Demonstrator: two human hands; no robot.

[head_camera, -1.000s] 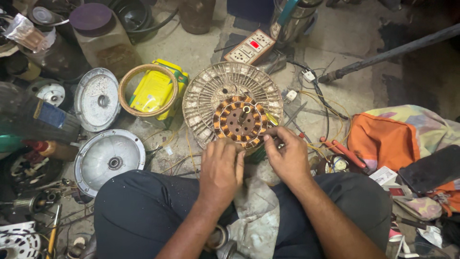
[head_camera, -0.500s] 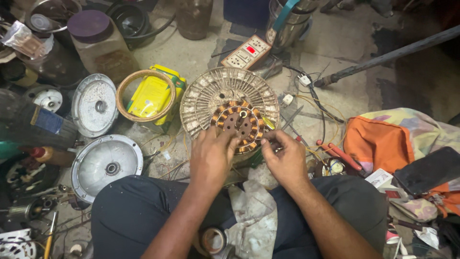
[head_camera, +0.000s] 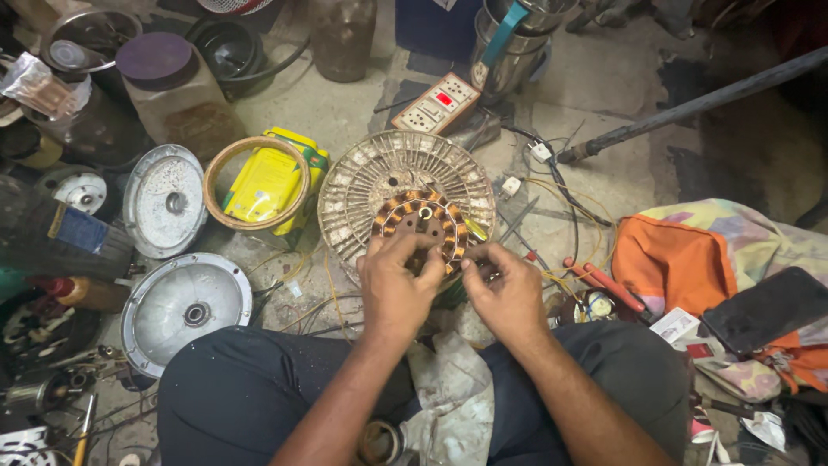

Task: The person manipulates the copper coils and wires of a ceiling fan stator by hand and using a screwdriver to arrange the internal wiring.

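Copper-wound stator (head_camera: pixel 423 226) gleams on a dusty matt slotted metal disc (head_camera: pixel 366 185) (grimy); lower-left aluminium cover (head_camera: pixel 184 302) looks dull.

At the centre, the round copper-wound stator (head_camera: pixel 424 226) shows alternating orange-brown coils ringed about a dark core, lying on the pale grey ribbed disc (head_camera: pixel 379 177) with its radial slat pattern. At nine o'clock sits the bright yellow flat container with green trim (head_camera: pixel 274 179), circled by the tan wooden-looking ring (head_camera: pixel 216 173). Two dull silver round metal covers (head_camera: pixel 164 200) lie further toward eight and nine o'clock. At twelve o'clock the cream switchboard (head_camera: pixel 434 102) carries a red rocker. At three o'clock the orange cloth (head_camera: pixel 664 259) joins pastel patchwork fabric; trousers are dark navy.
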